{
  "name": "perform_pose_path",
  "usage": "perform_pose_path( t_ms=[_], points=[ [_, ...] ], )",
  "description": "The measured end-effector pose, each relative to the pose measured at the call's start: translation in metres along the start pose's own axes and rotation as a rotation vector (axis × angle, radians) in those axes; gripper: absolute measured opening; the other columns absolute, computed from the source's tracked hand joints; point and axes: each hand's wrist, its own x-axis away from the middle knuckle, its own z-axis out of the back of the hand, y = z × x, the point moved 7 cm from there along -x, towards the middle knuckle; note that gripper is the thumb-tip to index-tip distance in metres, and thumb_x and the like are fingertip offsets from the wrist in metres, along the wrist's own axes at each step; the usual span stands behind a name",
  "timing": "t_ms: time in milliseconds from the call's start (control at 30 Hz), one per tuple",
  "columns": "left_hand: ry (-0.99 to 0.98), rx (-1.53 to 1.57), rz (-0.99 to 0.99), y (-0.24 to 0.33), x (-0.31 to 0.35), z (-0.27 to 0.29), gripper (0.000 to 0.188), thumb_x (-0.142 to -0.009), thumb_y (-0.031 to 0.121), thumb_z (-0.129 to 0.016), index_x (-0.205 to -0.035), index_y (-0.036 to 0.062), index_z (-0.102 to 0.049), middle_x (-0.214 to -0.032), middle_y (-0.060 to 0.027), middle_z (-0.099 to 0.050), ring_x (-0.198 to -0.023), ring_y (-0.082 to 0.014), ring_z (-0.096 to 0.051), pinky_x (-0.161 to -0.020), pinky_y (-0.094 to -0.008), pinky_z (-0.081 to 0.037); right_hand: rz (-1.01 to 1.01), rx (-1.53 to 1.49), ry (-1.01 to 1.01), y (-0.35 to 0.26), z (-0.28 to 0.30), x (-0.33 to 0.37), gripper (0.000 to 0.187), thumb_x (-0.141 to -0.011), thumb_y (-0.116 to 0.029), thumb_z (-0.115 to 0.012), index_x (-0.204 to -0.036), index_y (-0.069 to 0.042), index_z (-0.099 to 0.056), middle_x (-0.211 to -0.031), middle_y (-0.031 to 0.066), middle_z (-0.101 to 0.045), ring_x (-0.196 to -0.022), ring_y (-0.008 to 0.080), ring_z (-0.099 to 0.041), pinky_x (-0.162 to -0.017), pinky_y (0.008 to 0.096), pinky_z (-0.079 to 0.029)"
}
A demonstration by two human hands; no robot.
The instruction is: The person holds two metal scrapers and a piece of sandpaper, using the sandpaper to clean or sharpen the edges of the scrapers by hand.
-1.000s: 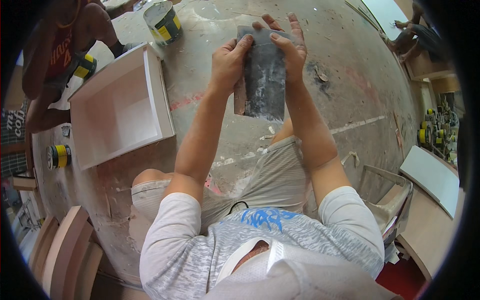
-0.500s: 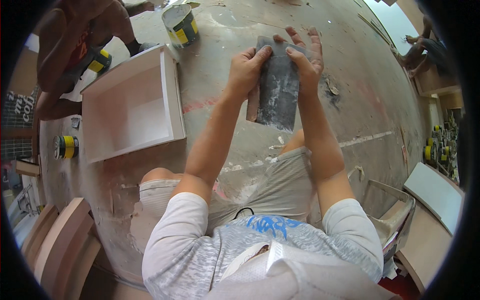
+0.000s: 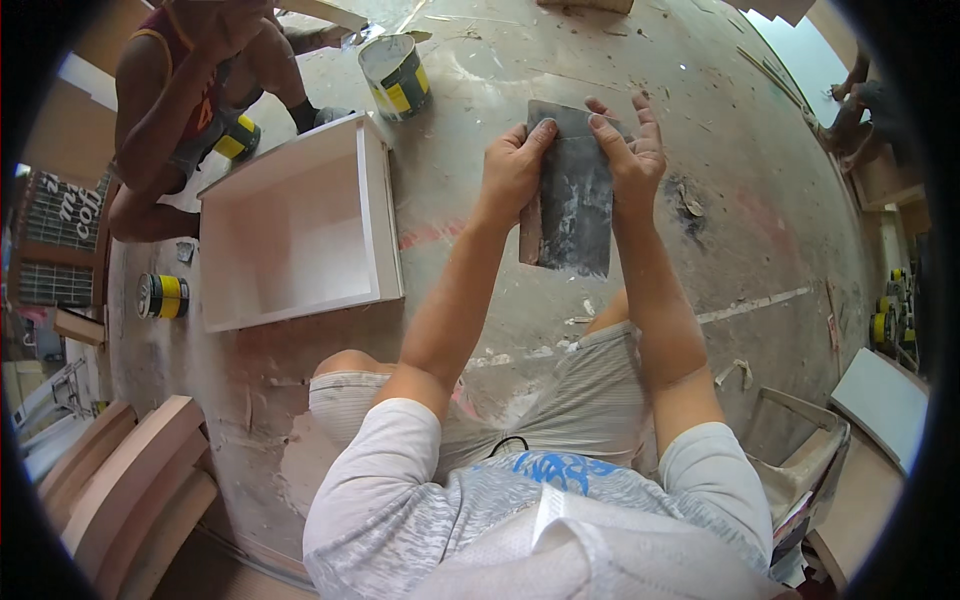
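Grey sandpaper sheet [image 3: 572,190] between 2 hands.

Sandpaper sheet's [image 3: 572,200] side edges behind both hands' fingers.

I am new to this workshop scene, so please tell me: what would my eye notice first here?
First, the dark sheet held up at the centre between the left hand and right hand. Next, the white open box on the dusty floor to the left, with a can just beyond it. Another person crouches at the upper left.
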Motion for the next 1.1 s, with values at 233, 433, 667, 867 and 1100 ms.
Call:
perform_pose_path(
  t_ms=[233,433,667,867,1100],
  points=[
    [-0.024,-0.075,0.039,0.001,-0.002,0.001,0.028,-0.09,0.025,-0.061,-0.092,-0.0029,-0.062,-0.08,-0.0044,-0.063,-0.066,-0.0084,-0.057,-0.058,-0.0221,-0.046,0.075,-0.256,-0.173,-0.004,-0.014,-0.003,0.071,-0.083,0.004,-0.06,-0.138,0.006,-0.016,-0.126,0.0256,-0.048,-0.105,0.0254,-0.058,-0.082,0.0299,-0.053],
    [0.033,-0.112,-0.068,0.003,-0.001,0.008,0.03,-0.09,0.026,-0.061,-0.096,-0.0027,-0.062,-0.082,-0.0045,-0.064,-0.067,-0.0086,-0.058,-0.059,-0.0224,-0.047,-0.062,-0.018,-0.066,-0.001,-0.003,-0.003,0.069,-0.082,0.005,-0.059,-0.138,0.005,-0.019,-0.128,0.026,-0.047,-0.11,0.0281,-0.056,-0.088,0.032,-0.05],
    [-0.005,-0.117,0.05,0.005,0.004,-0.003,0.027,-0.09,0.025,-0.061,-0.088,-0.002,-0.062,-0.075,-0.0017,-0.061,-0.063,-0.0062,-0.053,-0.055,-0.0225,-0.044,0.042,-0.263,-0.189,-0.004,-0.015,0.0,0.066,-0.082,0.005,-0.059,-0.137,0.006,-0.022,-0.127,0.0269,-0.047,-0.111,0.0299,-0.056,-0.092,0.0352,-0.048],
    [0.01,-0.089,0.034,0.001,0.004,0.0,0.026,-0.09,0.025,-0.061,-0.089,-0.0013,-0.062,-0.075,-0.0012,-0.061,-0.063,-0.0058,-0.053,-0.055,-0.0219,-0.043,0.061,-0.07,-0.068,-0.009,-0.008,-0.001,0.064,-0.081,0.004,-0.063,-0.134,0.009,-0.027,-0.117,0.0248,-0.055,-0.103,0.0264,-0.06,-0.086,0.0303,-0.05],
    [0.069,-0.075,-0.04,0.002,-0.001,0.004,0.027,-0.09,0.025,-0.062,-0.089,-0.0017,-0.063,-0.076,-0.0009,-0.062,-0.065,-0.0058,-0.052,-0.057,-0.0224,-0.042,0.052,0.081,0.025,-0.008,0.0,-0.006,0.053,-0.081,-0.007,-0.071,-0.124,0.01,-0.044,-0.092,0.0131,-0.067,-0.076,0.01,-0.061,-0.067,0.0193,-0.049]
  ],
)
